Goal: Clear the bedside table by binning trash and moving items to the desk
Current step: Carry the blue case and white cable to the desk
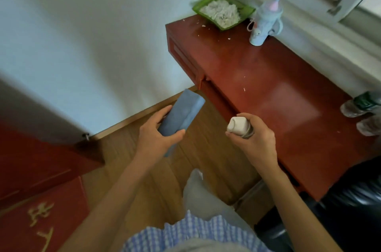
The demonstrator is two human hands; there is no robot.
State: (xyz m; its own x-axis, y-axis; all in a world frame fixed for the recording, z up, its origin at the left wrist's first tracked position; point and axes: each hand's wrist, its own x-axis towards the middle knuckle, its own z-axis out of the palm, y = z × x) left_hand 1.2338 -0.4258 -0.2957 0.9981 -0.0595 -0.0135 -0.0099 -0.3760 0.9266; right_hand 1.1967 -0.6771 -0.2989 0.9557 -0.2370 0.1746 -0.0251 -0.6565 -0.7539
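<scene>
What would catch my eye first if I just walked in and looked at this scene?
Probably the two hands in the middle: the left hand grips a blue folded packet and the right hand a white charger with its cord. Beyond them, a green tray of pale scraps sits at the red desk's far corner.

desk: red-brown wood, glossy lacquer, right of both grips | floor: wood planks, satin, below grips | blue item in left hand: matt, cloth-like | charger in right hand: smooth off-white plastic | tray, beyond grips: glossy green plastic
</scene>
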